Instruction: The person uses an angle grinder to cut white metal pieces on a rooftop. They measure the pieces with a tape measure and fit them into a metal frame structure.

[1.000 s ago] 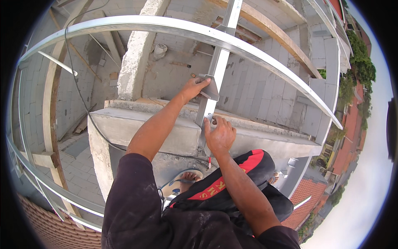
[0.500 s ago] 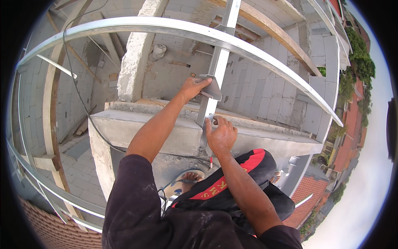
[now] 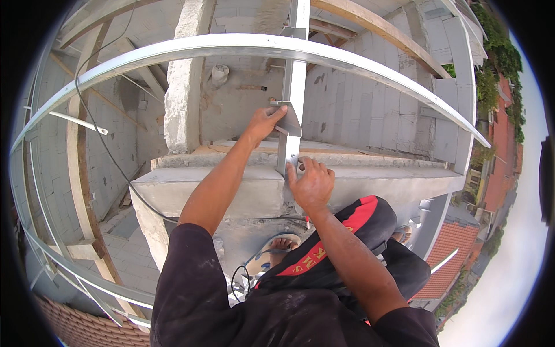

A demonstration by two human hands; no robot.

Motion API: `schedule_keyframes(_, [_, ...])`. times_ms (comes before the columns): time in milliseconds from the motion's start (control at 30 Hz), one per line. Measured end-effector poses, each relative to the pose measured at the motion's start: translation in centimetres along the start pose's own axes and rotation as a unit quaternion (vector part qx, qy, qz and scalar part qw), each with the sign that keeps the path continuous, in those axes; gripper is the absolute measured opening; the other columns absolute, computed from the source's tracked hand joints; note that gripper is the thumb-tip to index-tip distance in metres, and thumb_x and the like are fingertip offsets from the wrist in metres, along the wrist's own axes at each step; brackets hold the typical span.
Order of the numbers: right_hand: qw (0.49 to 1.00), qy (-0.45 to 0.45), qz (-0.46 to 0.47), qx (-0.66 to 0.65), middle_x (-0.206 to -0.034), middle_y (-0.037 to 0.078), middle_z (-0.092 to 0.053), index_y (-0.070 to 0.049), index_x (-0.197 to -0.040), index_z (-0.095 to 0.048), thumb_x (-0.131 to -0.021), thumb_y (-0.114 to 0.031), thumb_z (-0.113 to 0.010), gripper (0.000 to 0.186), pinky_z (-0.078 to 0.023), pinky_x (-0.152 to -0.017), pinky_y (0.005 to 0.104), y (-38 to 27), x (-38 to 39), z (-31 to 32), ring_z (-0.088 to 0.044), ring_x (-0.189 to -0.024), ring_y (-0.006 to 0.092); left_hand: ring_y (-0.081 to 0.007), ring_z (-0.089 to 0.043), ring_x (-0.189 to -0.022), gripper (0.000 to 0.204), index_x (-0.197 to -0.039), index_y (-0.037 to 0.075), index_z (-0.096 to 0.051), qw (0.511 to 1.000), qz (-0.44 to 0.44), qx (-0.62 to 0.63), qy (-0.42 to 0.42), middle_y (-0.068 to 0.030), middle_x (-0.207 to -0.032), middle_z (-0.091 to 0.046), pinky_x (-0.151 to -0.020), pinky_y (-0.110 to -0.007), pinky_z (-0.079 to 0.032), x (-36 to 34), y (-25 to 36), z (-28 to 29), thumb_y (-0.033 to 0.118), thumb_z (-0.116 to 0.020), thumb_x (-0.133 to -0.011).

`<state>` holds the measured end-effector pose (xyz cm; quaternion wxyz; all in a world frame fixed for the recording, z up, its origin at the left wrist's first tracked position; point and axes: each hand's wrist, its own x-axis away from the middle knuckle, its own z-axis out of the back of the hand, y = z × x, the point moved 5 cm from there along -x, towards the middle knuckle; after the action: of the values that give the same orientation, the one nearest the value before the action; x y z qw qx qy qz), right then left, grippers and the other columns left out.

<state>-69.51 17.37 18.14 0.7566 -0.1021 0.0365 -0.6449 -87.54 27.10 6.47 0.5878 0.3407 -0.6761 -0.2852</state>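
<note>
A white metal channel (image 3: 296,75) runs upright in the picture to the concrete ledge (image 3: 225,191), with a folded grey bracket (image 3: 291,118) across it. My left hand (image 3: 263,124) is closed on the bracket, thumb over its face. Lower down, my right hand (image 3: 312,185) is closed at the channel’s right edge, its thumb against the metal and fingers curled; whether anything small is also held is unclear. Just below that hand a small red-and-white item (image 3: 307,221) is partly hidden by my arm.
A long white rail (image 3: 219,45) crosses above my hands. Rough concrete (image 3: 182,104) and wooden beams (image 3: 381,40) span the space below. A black cable (image 3: 107,141) hangs at left. My sandalled foot (image 3: 280,246) is under the ledge; tiled roofs (image 3: 454,260) lie beyond, at right.
The view has shifted slightly, so the channel looks more vertical and the long rail lower. Both hands keep their places on the channel and bracket.
</note>
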Motion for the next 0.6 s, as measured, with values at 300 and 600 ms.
schedule_keyframes(300, [1.000,0.017,0.011,-0.009,-0.092,0.004,-0.075,-0.011,-0.102,-0.077,-0.093,-0.041,-0.080,0.031,-0.047,-0.088,0.0454,0.0,0.0,-0.1,-0.071,-0.091,0.0279,-0.0223,-0.063,-0.120,0.070,-0.143,0.000,-0.066,1.000,-0.009,0.014,-0.010,-0.0116,-0.127,-0.072,-0.110,-0.042,-0.045,-0.2,-0.3,0.0,0.060,-0.065,-0.106])
schedule_keyframes(600, [1.000,0.004,0.001,-0.028,-0.096,0.008,-0.077,-0.009,-0.105,-0.077,-0.091,-0.042,-0.080,0.036,-0.047,-0.092,0.0467,-0.4,-0.1,0.5,-0.071,-0.093,0.0293,-0.0243,-0.061,-0.125,0.076,-0.149,-0.003,-0.058,0.993,-0.004,0.107,-0.040,-0.0141,-0.136,-0.067,-0.107,-0.042,-0.050,-0.3,-0.9,0.0,0.058,-0.066,-0.107])
